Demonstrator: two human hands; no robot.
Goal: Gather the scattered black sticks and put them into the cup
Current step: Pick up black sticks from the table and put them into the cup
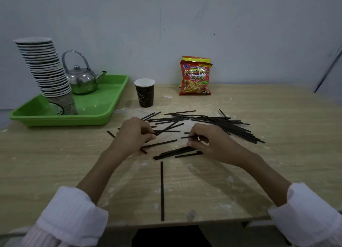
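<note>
Pinching black sticks (199, 120) in both hands (132, 133) (205, 141), I should align them into one bundle. Then the far cup (144, 93) takes them cleanly.

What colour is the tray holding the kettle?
Bright green; the tray shows clearly at the left of the head view.

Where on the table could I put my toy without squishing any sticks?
Bare wood lies right of the snack bag, past the stick pile, and near the front edge either side of the lone stick. The middle is crowded with sticks and both hands.
</note>
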